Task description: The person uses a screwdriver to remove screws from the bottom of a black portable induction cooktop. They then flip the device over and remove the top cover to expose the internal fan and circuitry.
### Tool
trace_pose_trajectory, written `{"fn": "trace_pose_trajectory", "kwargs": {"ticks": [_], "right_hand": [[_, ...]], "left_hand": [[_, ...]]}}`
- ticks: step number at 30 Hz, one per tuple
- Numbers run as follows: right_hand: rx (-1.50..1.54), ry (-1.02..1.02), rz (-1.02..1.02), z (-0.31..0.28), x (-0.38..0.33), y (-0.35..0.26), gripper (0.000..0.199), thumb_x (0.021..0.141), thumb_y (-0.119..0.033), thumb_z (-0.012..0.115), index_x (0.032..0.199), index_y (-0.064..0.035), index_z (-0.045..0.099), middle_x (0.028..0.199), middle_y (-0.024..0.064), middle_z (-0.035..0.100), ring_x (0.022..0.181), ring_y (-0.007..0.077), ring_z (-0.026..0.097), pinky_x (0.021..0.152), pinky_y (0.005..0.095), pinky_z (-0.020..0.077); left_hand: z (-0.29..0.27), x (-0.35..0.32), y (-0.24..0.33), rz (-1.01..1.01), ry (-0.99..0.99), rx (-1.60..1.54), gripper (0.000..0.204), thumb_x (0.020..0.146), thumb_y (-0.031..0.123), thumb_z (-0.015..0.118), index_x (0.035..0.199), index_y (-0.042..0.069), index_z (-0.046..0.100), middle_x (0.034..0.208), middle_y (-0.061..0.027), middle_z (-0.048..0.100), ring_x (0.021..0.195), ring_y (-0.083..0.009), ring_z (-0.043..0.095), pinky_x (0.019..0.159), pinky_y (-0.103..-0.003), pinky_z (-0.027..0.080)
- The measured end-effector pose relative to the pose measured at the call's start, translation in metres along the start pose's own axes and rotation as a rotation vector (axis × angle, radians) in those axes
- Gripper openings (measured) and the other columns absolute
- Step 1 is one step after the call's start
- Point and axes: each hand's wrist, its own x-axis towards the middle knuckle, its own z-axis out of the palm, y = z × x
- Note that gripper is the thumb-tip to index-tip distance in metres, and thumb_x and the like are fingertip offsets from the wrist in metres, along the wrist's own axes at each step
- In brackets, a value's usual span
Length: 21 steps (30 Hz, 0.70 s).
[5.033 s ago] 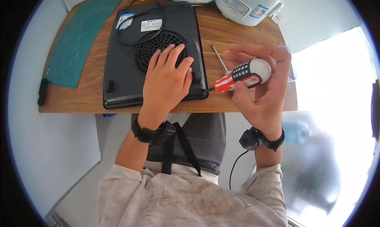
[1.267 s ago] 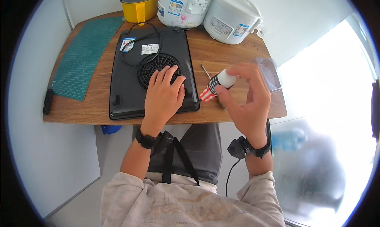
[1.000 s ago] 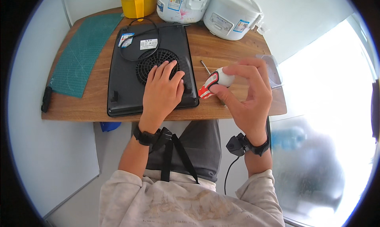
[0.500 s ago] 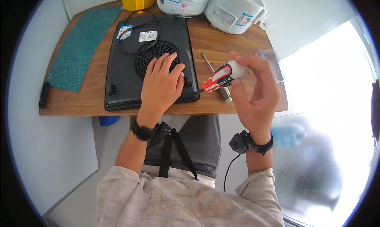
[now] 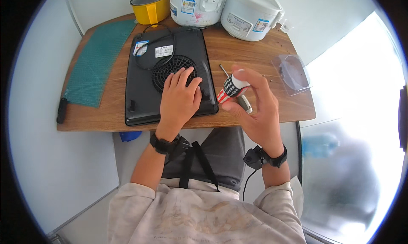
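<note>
the right hand [image 5: 255, 110] grips a red, white and black screwdriver handle [image 5: 232, 87] above the table's front edge. left of it, the left hand [image 5: 180, 97] lies flat, fingers spread, on the upturned black induction cooker [image 5: 140, 88] on the wooden table [image 5: 255, 57].

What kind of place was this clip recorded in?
Probably a small appliance repair bench, at home or in a workshop. A black induction cooker lies underside up on a wooden table, the right hand holds a screwdriver, and two white rice cookers and a yellow pot stand behind.
</note>
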Motion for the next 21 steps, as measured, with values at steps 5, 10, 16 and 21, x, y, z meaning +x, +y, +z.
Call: {"fn": "trace_pose_trajectory", "kwargs": {"ticks": [5, 10, 16, 21], "right_hand": [[0.163, 0.084, 0.127, 0.006, -0.013, 0.0, 0.047, 0.081, 0.004, 0.076, 0.125, -0.0045, 0.063, 0.126, 0.0135, 0.068, 0.106, 0.0264, 0.067, 0.085, 0.0331, 0.054], [0.126, 0.06, 0.127, 0.008, -0.006, -0.001, 0.049, 0.079, 0.009, 0.066, 0.126, -0.0043, 0.061, 0.125, 0.0128, 0.067, 0.103, 0.0256, 0.067, 0.079, 0.033, 0.0542], [0.023, 0.057, 0.003, 0.002, 0.008, -0.001, 0.049, 0.079, 0.005, 0.075, 0.125, -0.0078, 0.065, 0.123, 0.0138, 0.062, 0.092, 0.0246, 0.064, 0.071, 0.032, 0.0541], [-0.042, 0.056, 0.048, -0.007, 0.017, 0.0, 0.041, 0.08, -0.003, 0.084, 0.119, -0.0102, 0.071, 0.115, 0.0096, 0.061, 0.08, 0.0207, 0.06, 0.065, 0.0287, 0.0523]], "left_hand": [[-0.003, 0.004, -0.001, 0.002, -0.024, 0.004, 0.024, 0.091, 0.012, 0.066, 0.115, 0.012, 0.07, 0.137, -0.0115, 0.062, 0.131, -0.0336, 0.057, 0.112, -0.05, 0.043], [-0.006, 0.004, 0.0, -0.004, -0.044, 0.019, 0.024, 0.092, 0.013, 0.066, 0.115, 0.013, 0.069, 0.138, -0.0105, 0.061, 0.132, -0.0333, 0.056, 0.112, -0.05, 0.042], [-0.005, 0.008, 0.005, -0.009, -0.053, 0.046, 0.025, 0.09, 0.012, 0.067, 0.115, 0.012, 0.069, 0.137, -0.0106, 0.061, 0.131, -0.0323, 0.056, 0.112, -0.049, 0.042], [-0.008, 0.008, 0.005, -0.005, -0.081, 0.072, 0.027, 0.089, 0.012, 0.068, 0.115, 0.012, 0.069, 0.138, -0.0112, 0.06, 0.131, -0.0326, 0.056, 0.112, -0.05, 0.043]]}}
